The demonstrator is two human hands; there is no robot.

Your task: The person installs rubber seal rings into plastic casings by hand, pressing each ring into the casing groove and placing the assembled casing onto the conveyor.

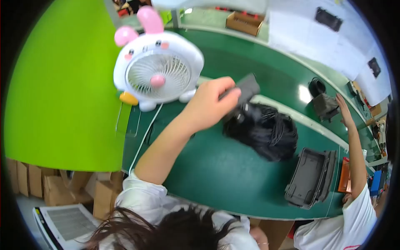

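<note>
My left hand (pixel 212 102) reaches in from the lower left, with thumb and fingers closed on a dark grey object (pixel 249 87), blurred by motion. Just below it lies a black plastic bag (pixel 275 131) with a bundled cable on top. At the bottom edge, a bit of skin with a thin bracelet seems to be my right hand (pixel 259 237); its fingers cannot be made out. An open dark grey case (pixel 310 177) rests on the green table (pixel 216 171), right of the bag.
A white rabbit-shaped fan (pixel 189 54) stands at the upper left, its cord running down. Beside it is a bright green panel (pixel 62 91). At right, a co-worker's hand (pixel 343 109) is by a dark grey box (pixel 325 106). A cardboard tray (pixel 244 23) sits at the back.
</note>
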